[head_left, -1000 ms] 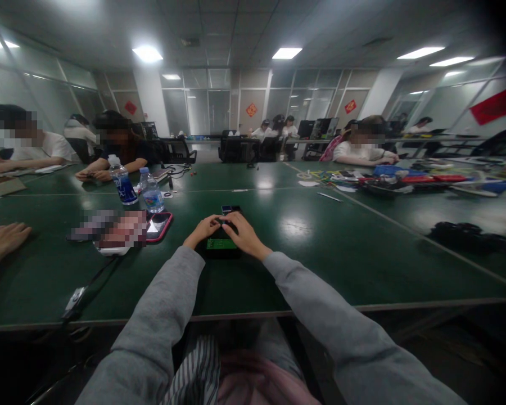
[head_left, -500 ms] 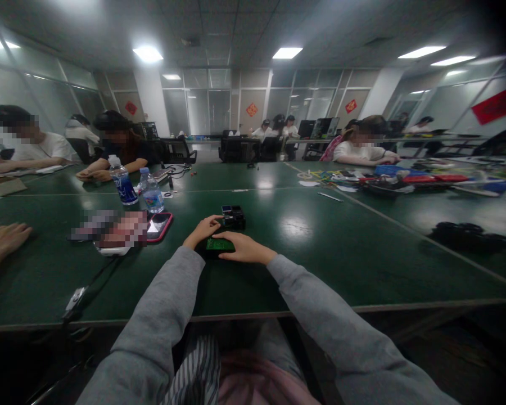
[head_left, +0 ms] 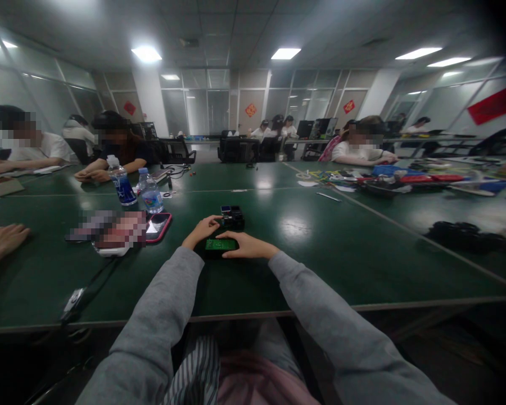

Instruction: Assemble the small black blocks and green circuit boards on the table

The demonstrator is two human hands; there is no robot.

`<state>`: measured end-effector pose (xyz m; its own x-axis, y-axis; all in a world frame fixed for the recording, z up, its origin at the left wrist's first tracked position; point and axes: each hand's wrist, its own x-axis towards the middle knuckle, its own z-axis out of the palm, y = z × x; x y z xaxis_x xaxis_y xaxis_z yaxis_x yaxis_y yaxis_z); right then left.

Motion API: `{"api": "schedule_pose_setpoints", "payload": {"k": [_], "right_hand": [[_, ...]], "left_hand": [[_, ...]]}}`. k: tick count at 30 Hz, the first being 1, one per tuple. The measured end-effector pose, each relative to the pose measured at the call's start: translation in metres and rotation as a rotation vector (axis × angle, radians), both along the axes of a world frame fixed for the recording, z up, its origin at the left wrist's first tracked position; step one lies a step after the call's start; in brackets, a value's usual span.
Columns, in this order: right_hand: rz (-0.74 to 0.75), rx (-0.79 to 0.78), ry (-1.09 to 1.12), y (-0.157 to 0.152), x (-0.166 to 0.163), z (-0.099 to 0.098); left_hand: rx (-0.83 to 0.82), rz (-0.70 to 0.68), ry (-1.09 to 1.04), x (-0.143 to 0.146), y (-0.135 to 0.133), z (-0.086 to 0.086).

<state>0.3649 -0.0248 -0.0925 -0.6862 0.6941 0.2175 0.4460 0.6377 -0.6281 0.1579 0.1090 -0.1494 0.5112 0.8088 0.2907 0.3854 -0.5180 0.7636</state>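
A green circuit board (head_left: 217,244) lies in front of me, in or on a dark block whose edges blend into the table. My right hand (head_left: 253,246) closes round its right end, forefinger along the far edge and thumb along the near one. Just beyond stands a small black box (head_left: 235,219) with several raised parts on top, one with a pale face. My left hand (head_left: 201,232) is beside the box's left side, fingers bent and tips drawn together. What those fingertips pinch, if anything, is too small to make out.
Left of me are a pink-edged phone (head_left: 158,226), two water bottles (head_left: 152,194), blurred-out items and a cable with a white switch (head_left: 73,302). Another person's hand (head_left: 7,239) rests at the far left. Tools and wires (head_left: 388,180) lie to the right, with a dark bundle (head_left: 466,236) nearer.
My right hand has slid slightly right along the circuit board, baring more of its green face. My left hand stays by the black box.
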Motion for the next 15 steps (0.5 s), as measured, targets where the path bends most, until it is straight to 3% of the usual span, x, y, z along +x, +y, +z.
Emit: {"api": "schedule_pose_setpoints", "payload": {"k": [15], "right_hand": [[-0.049,0.005,0.027,0.0005,-0.0039,-0.0039]], "left_hand": [[-0.01,0.011,-0.016,0.0013,0.003,-0.0014]]}}
